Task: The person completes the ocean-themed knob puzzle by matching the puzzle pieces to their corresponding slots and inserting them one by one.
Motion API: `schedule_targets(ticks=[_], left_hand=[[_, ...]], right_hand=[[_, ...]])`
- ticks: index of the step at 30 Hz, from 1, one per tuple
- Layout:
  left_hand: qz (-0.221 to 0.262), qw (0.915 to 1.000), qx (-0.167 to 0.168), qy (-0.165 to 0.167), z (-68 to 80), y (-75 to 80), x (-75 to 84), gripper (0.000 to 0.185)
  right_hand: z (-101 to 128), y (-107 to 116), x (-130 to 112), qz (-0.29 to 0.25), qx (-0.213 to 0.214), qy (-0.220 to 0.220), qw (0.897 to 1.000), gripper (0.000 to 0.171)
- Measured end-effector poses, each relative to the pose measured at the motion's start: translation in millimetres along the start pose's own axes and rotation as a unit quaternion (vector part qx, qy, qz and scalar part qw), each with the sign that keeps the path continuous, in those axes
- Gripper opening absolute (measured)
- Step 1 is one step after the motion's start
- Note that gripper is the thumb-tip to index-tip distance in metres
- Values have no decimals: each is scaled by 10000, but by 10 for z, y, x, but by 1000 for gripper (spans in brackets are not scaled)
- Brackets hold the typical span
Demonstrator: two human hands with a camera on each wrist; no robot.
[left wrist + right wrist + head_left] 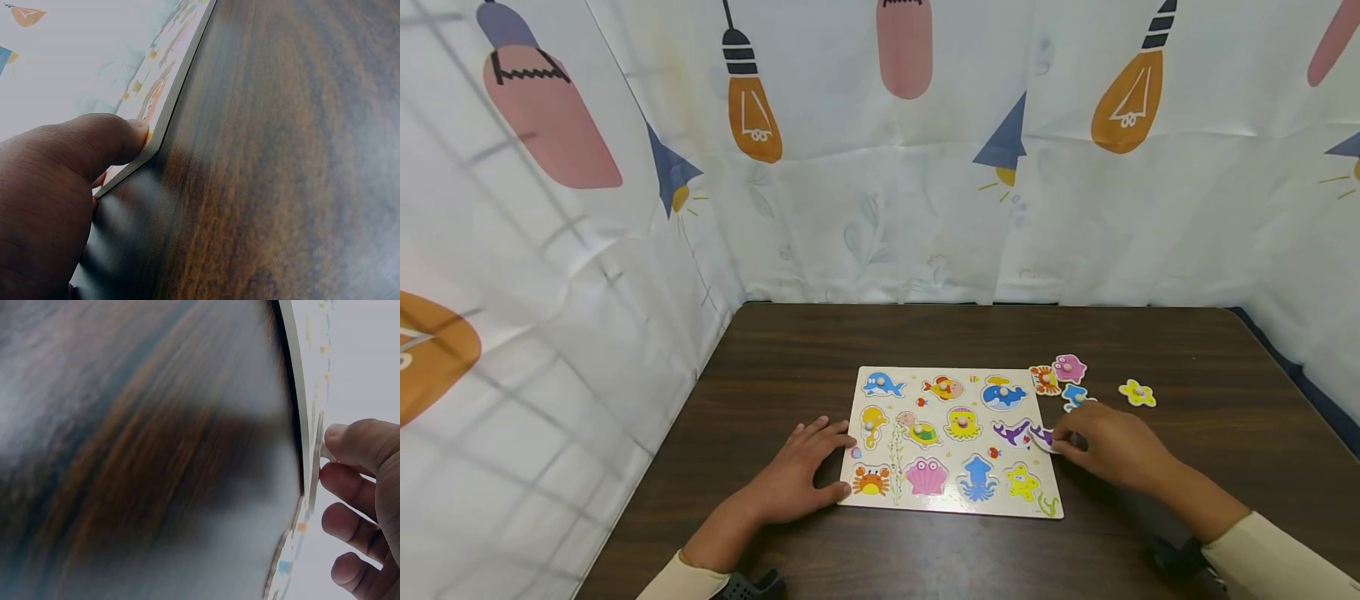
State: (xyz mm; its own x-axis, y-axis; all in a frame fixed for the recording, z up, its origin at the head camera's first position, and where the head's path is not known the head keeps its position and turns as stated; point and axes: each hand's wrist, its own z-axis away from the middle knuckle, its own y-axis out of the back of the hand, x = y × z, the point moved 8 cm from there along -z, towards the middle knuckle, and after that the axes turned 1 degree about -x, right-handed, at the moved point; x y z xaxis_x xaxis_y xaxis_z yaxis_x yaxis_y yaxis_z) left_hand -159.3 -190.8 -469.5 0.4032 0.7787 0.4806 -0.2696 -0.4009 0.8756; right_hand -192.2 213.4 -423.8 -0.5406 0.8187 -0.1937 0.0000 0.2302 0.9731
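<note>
While the person is sitting at the dark wooden surface [790,350], the left hand [801,471] is lying at the left edge of the puzzle board [951,379], its fingers relaxed and spread, with the thumb pressing against the board's near-left edge, as the left wrist view is showing. Lying flat in the middle of the surface, the board is carrying sea-animal pieces in three rows: a dolphin, a fish and a whale along the far row, a seahorse, a turtle and an octopus in the middle, and a crab, a pink shell [927,477], a blue squid [977,479] and a starfish along the near row. At the board's right edge, the right hand [1108,446] is pinching a purple piece [1043,437] between thumb and fingertips, holding it over the edge just beside the purple shark. Beyond that hand, three loose pieces, orange, pink [1070,367] and blue, are lying close together beside the board's far-right corner, and a yellow piece [1138,393] is lying apart, further right.
</note>
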Motion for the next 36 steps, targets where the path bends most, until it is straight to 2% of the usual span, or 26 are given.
schedule_targets(ticks=[9,16,25,36], left_hand=[[4,10000,-27,27,1,2,2,57],[-15,10000,-11,17,1,-1,-2,57],[15,10000,-25,23,2,0,1,57],[-59,10000,25,20,6,-4,-15,57]], right_hand=[[-78,-42,-85,-60,76,172,9998,13],[-126,-93,-122,-55,-144,145,9998,12],[-185,-135,-183,-137,-113,262,9995,10],[-274,-188,-212,-228,-244,132,9994,10]])
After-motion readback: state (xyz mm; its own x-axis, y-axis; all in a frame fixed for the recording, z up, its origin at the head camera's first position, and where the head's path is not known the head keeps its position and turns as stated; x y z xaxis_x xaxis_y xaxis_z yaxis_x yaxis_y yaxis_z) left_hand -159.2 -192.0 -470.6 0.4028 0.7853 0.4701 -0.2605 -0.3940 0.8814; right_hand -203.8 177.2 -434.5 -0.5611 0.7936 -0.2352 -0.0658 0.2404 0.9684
